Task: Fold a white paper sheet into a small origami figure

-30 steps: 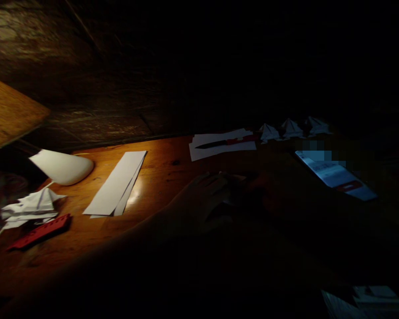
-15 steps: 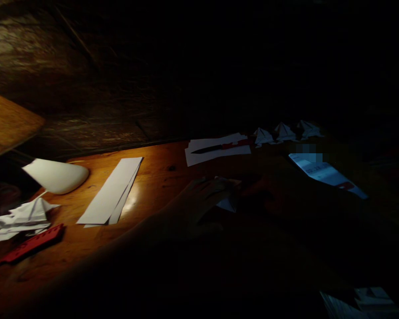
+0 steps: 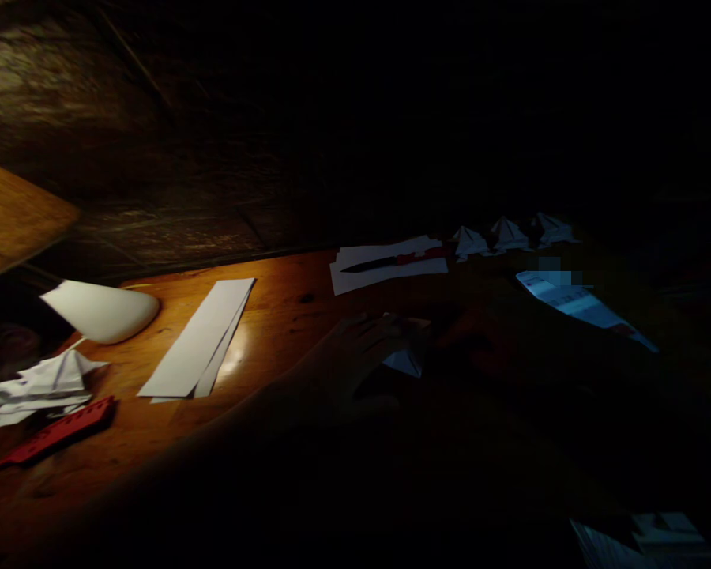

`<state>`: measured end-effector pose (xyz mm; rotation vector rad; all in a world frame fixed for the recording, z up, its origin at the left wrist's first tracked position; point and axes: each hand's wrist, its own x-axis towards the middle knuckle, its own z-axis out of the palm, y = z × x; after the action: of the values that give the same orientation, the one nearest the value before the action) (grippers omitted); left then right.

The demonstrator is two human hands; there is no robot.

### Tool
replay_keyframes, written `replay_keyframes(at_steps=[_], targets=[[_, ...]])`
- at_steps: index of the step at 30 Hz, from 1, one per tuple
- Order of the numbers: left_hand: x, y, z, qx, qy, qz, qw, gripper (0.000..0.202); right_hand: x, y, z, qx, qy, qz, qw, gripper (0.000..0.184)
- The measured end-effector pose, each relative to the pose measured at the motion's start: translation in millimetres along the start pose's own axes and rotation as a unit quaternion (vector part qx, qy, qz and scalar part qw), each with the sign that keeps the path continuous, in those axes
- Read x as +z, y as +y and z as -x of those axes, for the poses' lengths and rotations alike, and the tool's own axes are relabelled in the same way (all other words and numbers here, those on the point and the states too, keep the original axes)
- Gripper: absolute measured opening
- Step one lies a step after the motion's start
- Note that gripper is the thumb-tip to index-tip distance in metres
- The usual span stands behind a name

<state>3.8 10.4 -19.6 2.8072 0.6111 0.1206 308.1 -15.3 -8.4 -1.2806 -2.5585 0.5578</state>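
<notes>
A small folded white paper (image 3: 405,363) lies on the wooden table, mostly in shadow. My left hand (image 3: 355,359) reaches in from the lower left and rests on the paper's left side, its fingers stretched out flat and the thumb apart. To the right of the paper, my right hand (image 3: 471,336) shows only as a faint reddish shape. Its fingers are lost in the dark, and whether it touches the paper cannot be made out.
Behind are paper sheets (image 3: 340,280) under a knife (image 3: 391,261) and three folded paper figures (image 3: 471,242). A lit phone (image 3: 586,307) lies right. At left are paper strips (image 3: 198,340), a lamp (image 3: 103,310), crumpled folded papers (image 3: 47,383) and a red comb-like piece (image 3: 62,431).
Both hands and the folded paper stay nearly in place. The view has shifted very slightly.
</notes>
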Motion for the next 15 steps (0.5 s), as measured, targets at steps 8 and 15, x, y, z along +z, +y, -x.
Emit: replay_keyframes(at_steps=[8, 15], targets=[[0.9, -2.0, -0.4, 0.02, 0.017, -0.06, 0.998, 0.079, -3.3, -20.5, -5.8, 0.017, -0.029, 0.048, 0.998, 0.046], [3.7, -9.9, 3.8, 0.034, 0.024, -0.077, 0.996, 0.073, -10.0, -41.9, -12.8, 0.02, -0.049, 0.105, 0.993, 0.024]])
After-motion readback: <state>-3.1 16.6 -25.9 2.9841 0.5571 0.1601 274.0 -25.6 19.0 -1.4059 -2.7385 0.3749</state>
